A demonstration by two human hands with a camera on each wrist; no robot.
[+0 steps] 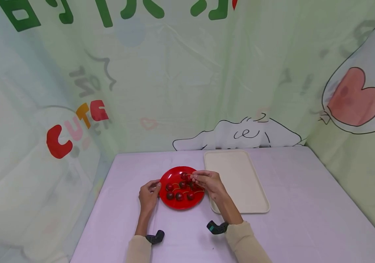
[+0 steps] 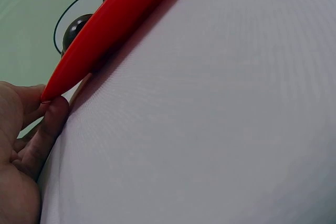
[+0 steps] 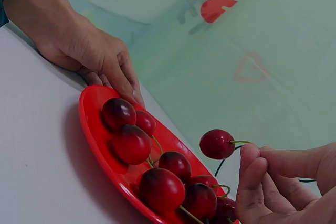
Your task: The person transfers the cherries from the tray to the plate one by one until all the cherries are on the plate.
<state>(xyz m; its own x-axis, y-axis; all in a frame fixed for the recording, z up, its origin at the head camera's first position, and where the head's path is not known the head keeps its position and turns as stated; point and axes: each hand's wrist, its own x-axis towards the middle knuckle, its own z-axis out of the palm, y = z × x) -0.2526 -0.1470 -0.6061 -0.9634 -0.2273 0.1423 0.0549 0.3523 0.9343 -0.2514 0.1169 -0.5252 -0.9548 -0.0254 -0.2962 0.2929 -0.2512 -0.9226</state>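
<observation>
A round red plate on the table holds several dark red cherries with green stems. At its left edge, my left hand pinches the rim between thumb and fingers; the left wrist view shows the thumb under the plate's edge. My right hand is over the plate's right side. Its thumb and fingertips pinch the stem of one cherry, which hangs sideways above the others, apart from them. In the head view, the right fingers partly hide the plate's upper right.
Right of the plate lies a flat cream rectangular tray, partly beneath my right hand and forearm. A pale lilac cloth covers the table. Printed fabric curtains rise behind the table and at both sides.
</observation>
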